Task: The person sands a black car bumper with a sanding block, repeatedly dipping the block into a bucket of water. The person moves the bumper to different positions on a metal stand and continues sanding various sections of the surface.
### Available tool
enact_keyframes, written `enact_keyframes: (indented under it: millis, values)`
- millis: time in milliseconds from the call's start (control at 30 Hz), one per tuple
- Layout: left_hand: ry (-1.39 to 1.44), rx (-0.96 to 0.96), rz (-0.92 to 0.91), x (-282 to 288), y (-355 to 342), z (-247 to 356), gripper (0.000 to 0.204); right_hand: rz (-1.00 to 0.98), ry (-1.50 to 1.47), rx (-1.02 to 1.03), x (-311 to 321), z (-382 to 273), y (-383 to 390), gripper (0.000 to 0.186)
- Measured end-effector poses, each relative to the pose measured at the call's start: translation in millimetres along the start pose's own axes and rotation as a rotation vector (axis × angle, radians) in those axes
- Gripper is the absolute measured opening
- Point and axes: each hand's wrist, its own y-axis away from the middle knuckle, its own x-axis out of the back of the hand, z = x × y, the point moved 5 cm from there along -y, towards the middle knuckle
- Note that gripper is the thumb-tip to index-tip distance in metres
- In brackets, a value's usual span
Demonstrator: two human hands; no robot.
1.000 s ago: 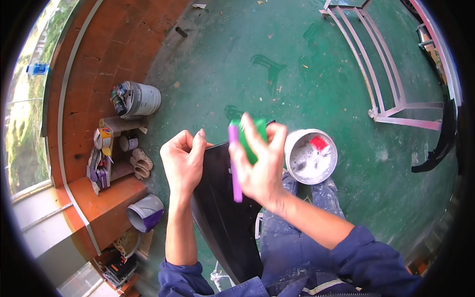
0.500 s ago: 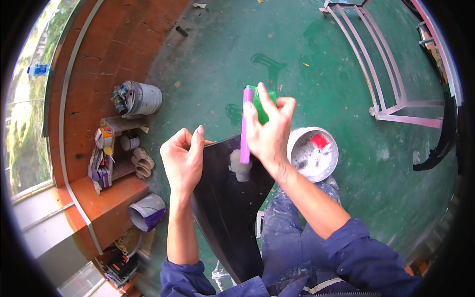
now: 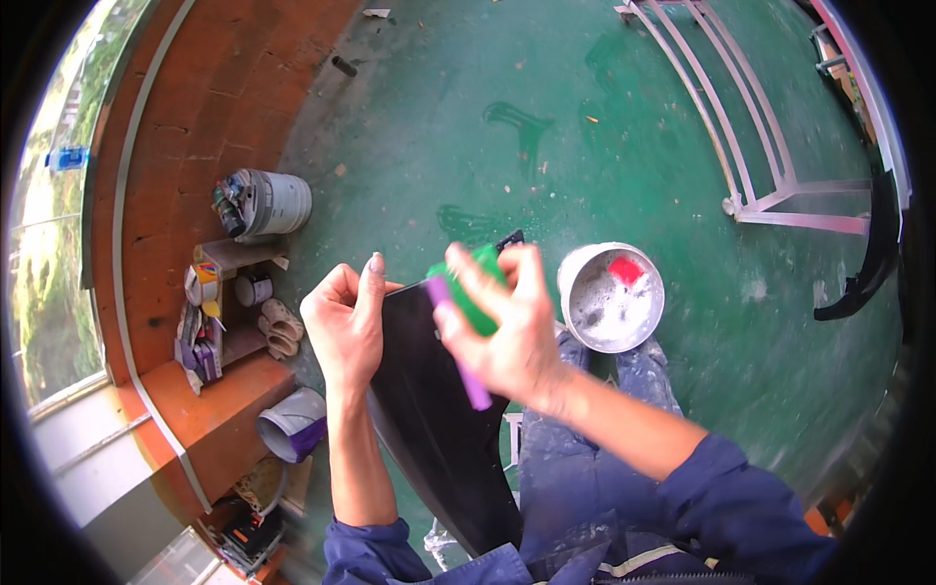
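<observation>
Black panel (image 3: 429, 409) clamped in left hand (image 3: 343, 327) grip; right hand (image 3: 507, 327) grip w/ green pad (image 3: 473, 292) on it.

Beyond the fingertips of both hands the green floor (image 3: 507, 127) lies open up to the far edge; only small debris lies on it. Right of the right hand's (image 3: 502, 327) fingers, a white bucket (image 3: 611, 296) with foamy water stands just beside the knuckles and blocks sideways passage. Farther right, a pale metal frame (image 3: 751, 166) and a dark curved part (image 3: 868, 263) lie well apart. Left of the left hand's (image 3: 343, 327) fingers, a strip of floor is free, then a tipped pail (image 3: 265, 203), boxes (image 3: 210, 312) and a brick ledge (image 3: 195, 146) close that side. Below the fingers, the black panel (image 3: 439, 439) and the person's legs (image 3: 585, 458) fill the space.
</observation>
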Motion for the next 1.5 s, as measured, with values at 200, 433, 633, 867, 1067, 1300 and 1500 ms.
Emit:
enact_keyframes:
  millis: [200, 433, 633, 867, 1067, 1300, 1500]
  values:
    - [-0.064, -0.022, 0.017, 2, 2, 10, 0.055, -0.706, 0.249, -0.069, 1, 30, -106, 0.054]
    - [0.019, -0.029, 0.008, 8, 3, 4, 0.055, -0.542, 0.368, -0.097, 4, 44, -105, 0.052]
    - [-0.148, 0.009, -0.289, 2, -16, 2, 0.054, -0.011, 0.092, 0.135, 0, -4, 0, 0.057]
    - [-0.215, 0.374, -0.847, 2, -37, -2, 0.072, -0.142, 0.041, 0.273, -6, -25, 61, 0.059]
    - [-0.224, 0.352, -0.673, -3, -27, -1, 0.077, 0.054, 0.047, 0.1, -13, -2, -5, 0.061]
    - [-0.45, 0.115, -0.699, 0, -32, -7, 0.08, 0.053, 0.046, 0.148, -9, -2, 6, 0.059]
    - [-0.163, 0.23, -0.627, -4, -23, -5, 0.079, 0.075, 0.04, 0.051, -10, -13, 21, 0.056]
